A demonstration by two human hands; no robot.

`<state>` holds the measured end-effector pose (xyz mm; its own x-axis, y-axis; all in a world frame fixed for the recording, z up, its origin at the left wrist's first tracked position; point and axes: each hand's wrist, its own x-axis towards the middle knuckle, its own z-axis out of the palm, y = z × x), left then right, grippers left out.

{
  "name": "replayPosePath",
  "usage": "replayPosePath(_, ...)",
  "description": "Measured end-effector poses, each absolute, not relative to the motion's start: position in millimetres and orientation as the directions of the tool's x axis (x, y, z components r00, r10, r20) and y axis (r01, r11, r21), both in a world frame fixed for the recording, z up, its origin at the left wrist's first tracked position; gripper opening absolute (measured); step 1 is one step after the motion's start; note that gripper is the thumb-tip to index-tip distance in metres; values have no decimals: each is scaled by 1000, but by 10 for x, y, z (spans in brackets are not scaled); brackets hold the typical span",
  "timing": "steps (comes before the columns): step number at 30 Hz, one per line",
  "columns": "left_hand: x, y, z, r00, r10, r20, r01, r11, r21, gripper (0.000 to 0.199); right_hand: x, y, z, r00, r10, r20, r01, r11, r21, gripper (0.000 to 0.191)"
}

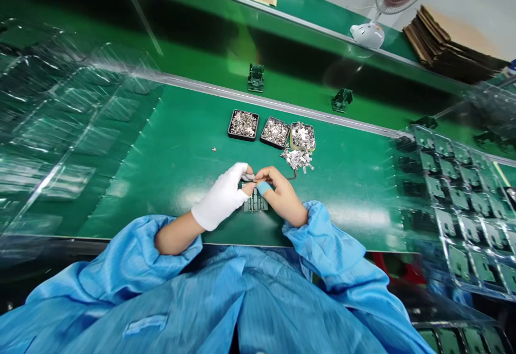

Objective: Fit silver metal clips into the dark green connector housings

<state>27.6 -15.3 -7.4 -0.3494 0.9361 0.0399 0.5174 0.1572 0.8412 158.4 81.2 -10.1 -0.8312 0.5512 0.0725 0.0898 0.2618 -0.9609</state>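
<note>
My left hand (pixel 223 195), in a white glove with bare fingertips, is closed at the upper left edge of a green slotted part (pixel 256 203). My right hand (pixel 284 197), bare with blue tape around the thumb, pinches at the same part's upper edge. Both hands' fingertips meet there. Whatever the right fingers pinch is too small and covered to make out. The green part lies low over the green table, its near side showing below the thumbs. Just behind my right hand sits a thin dark bent rod (pixel 294 174).
Beyond my hands stand a black tray (pixel 243 137) and two more trays (pixel 264 140) (pixel 313 146) of small metal pieces, with a loose metal pile (pixel 298 158). Clear plastic trays (pixel 60 182) lie left; filled ones (pixel 447 203) stand right. Green parts (pixel 256 78) (pixel 342 100) rest by the ledge.
</note>
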Motion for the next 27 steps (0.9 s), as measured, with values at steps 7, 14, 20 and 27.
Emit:
replayPosePath(7,128,-239,117,-408,871,275,681,90,726,28,1667,989,-108,-776,627,69,-28,74,-997,24)
replayPosePath(14,-100,-471,105,-481,849,217,600,138,788,36,1861,976,163,-974,193,121,35,652,-758,70)
replayPosePath(20,136,-413,140,-218,901,374,930,76,361,51,1498,919,199,-835,547,59,137,311,-941,44)
replayPosePath(27,-1064,520,572,-542,808,233,827,462,321,39,1577,965,-6,-769,631,103,130,312,-941,48)
